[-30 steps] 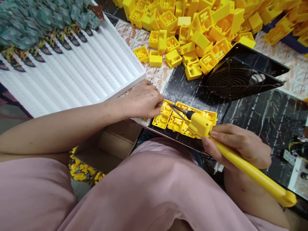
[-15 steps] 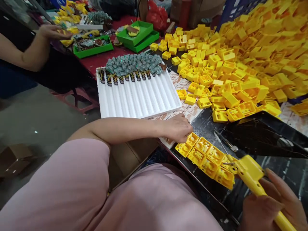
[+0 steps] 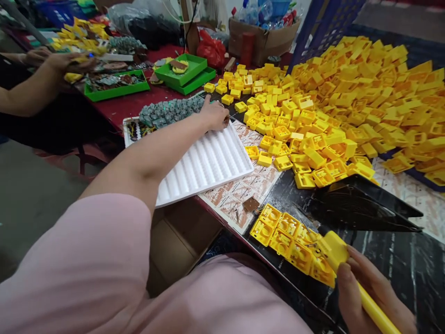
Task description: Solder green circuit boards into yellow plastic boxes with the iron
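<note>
My left hand (image 3: 216, 114) reaches across the white ribbed tray (image 3: 208, 162) to its far right corner, beside the heap of small circuit boards (image 3: 170, 111). Its fingers curl over something small and brown that I cannot make out. My right hand (image 3: 373, 292) grips the yellow soldering iron (image 3: 351, 273) at the lower right, its tip over a block of yellow housings (image 3: 292, 239) on the black mat. A small brown part (image 3: 251, 204) lies by that block.
A big heap of yellow plastic housings (image 3: 347, 106) covers the right of the table. A black fan (image 3: 365, 204) lies beside my right hand. Green trays (image 3: 186, 72) stand at the back. Another person's arm (image 3: 38, 88) works at the far left. A cardboard box (image 3: 174, 241) sits under the table edge.
My left hand left the block of housings and stretched away to the far end of the white tray. The view tilted up. The soldering iron stays by the housings.
</note>
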`<state>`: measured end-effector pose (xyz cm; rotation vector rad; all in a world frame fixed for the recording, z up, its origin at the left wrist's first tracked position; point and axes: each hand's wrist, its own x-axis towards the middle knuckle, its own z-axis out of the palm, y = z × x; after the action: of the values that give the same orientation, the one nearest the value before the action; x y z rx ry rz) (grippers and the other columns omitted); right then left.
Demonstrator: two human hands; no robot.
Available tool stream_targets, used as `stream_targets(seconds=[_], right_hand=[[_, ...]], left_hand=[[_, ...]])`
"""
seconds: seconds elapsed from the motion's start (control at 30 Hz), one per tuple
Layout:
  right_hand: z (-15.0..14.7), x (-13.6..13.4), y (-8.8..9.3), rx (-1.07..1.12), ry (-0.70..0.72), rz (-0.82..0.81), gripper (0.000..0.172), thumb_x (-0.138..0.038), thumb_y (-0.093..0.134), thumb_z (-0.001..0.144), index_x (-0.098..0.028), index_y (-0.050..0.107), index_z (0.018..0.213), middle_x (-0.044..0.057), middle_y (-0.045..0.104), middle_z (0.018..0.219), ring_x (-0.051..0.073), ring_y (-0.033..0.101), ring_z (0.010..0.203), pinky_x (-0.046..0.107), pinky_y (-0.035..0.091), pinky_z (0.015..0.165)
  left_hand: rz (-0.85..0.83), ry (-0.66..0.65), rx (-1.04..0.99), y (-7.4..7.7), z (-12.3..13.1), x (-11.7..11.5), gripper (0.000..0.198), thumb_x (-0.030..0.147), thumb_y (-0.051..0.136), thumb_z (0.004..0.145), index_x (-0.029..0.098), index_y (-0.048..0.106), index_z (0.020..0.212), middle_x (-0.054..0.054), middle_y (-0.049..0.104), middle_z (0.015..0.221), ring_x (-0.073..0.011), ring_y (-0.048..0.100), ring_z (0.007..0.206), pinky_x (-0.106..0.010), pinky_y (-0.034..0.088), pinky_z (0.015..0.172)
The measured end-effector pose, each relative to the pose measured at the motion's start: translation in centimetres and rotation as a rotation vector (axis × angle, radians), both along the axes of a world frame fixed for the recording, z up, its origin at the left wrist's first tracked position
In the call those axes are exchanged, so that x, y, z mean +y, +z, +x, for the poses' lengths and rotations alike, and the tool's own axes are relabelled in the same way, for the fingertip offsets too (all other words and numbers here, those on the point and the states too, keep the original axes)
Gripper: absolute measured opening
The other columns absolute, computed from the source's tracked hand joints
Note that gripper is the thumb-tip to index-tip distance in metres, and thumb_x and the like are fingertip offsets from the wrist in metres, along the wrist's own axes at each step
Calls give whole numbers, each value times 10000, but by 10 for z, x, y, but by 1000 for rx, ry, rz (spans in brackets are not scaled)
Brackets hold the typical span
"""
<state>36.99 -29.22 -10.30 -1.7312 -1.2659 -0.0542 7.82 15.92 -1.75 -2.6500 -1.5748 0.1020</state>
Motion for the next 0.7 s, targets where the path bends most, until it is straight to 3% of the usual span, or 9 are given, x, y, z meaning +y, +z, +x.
stream_targets(seconds=[0.07,0.17,0.23,0.3,0.37,0.47,0.57,0.7], right_hand=[[-3,4,4,-61,-37,30,327,-346,839,877,-265,809,1192,-6,777,781,157,662,539,244,482,427],[-5,10,9,-102,-30,46,302,-366,823,893,-251,808,1172,-10,779,780,154,693,569,225,533,475],[-7,12,12,-123,-10,48,297,-369,822,890,-253,811,1163,-7,783,778,146,674,525,221,495,417],[-8,13,14,-143,7,54,269,-364,825,881,-259,822,1129,-3,788,772,131,626,452,226,438,354],[-9,15,15,-132,17,59,248,-354,833,871,-263,831,1102,-3,789,765,118,600,422,218,407,330],[-12,19,15,32,-6,105,311,-355,873,831,-242,828,1117,13,803,821,143,685,527,208,496,400],[-20,28,16,340,-5,241,445,-403,898,804,-205,800,1190,29,809,882,191,757,656,271,623,533],[-36,37,23,517,226,296,523,-480,790,935,-209,702,1375,39,818,887,213,780,645,321,658,542]], left_hand=[[67,-43,-116,-9,-11,-3,387,300,682,867,129,709,1213,-158,732,1267,-384,552,1377,-580,219,1279],[138,-8,-337,-11,-31,-14,607,569,643,933,145,629,1367,-122,707,1317,-312,585,1299,-484,347,1197],[104,60,-510,-3,-44,-20,765,778,484,978,162,557,1425,-47,705,1308,-209,588,1201,-424,433,1094],[68,104,-731,9,-53,-27,887,932,367,929,200,531,1402,19,722,1223,-138,591,1110,-377,467,987],[12,88,-921,19,-53,-38,942,997,473,818,249,539,1387,19,745,1124,-155,633,1054,-385,473,907],[-157,36,-1020,24,-37,-67,866,855,674,779,234,604,1378,-46,778,1036,-227,687,936,-414,494,795],[-456,-14,-1086,16,-15,-108,545,570,672,874,176,669,1252,-90,787,1050,-238,734,929,-383,538,726],[-874,11,-1209,-3,5,-168,328,309,663,805,187,610,1105,-125,787,1134,-244,783,1013,-359,596,743]])
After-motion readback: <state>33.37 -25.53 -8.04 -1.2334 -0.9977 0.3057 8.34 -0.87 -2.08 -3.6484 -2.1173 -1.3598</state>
